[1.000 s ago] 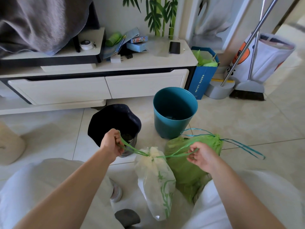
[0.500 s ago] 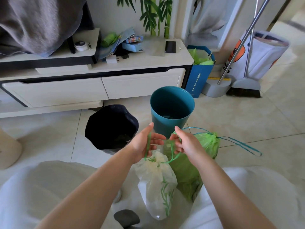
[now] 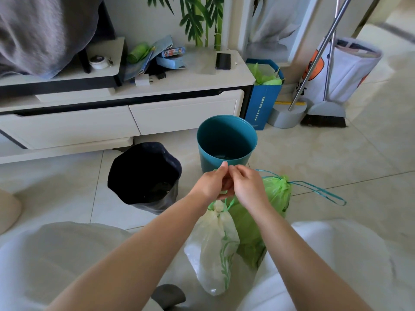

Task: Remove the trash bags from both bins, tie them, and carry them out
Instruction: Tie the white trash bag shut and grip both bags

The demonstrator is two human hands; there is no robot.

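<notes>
A whitish trash bag (image 3: 213, 245) with a green pattern hangs between my knees, its neck cinched by a green drawstring (image 3: 230, 202). My left hand (image 3: 212, 184) and my right hand (image 3: 248, 187) are pressed together just above the neck, both pinching the drawstring ends. Behind it a green trash bag (image 3: 275, 194) lies on the floor, drawn closed, with its teal drawstring (image 3: 323, 193) trailing to the right. A teal bin (image 3: 226, 142) stands with no bag in it. Left of it stands a dark bin (image 3: 143, 173) with a black liner.
A white TV cabinet (image 3: 125, 113) runs along the back with a phone (image 3: 223, 61) and boxes on top. To the right stand a blue paper bag (image 3: 263, 102), a broom (image 3: 324, 115) with dustpan, and a white bag (image 3: 345, 70). Tiled floor stretches to the right.
My hands were wide apart pulling the green drawstring taut; they have come together above the whitish bag's neck, holding the string ends close.
</notes>
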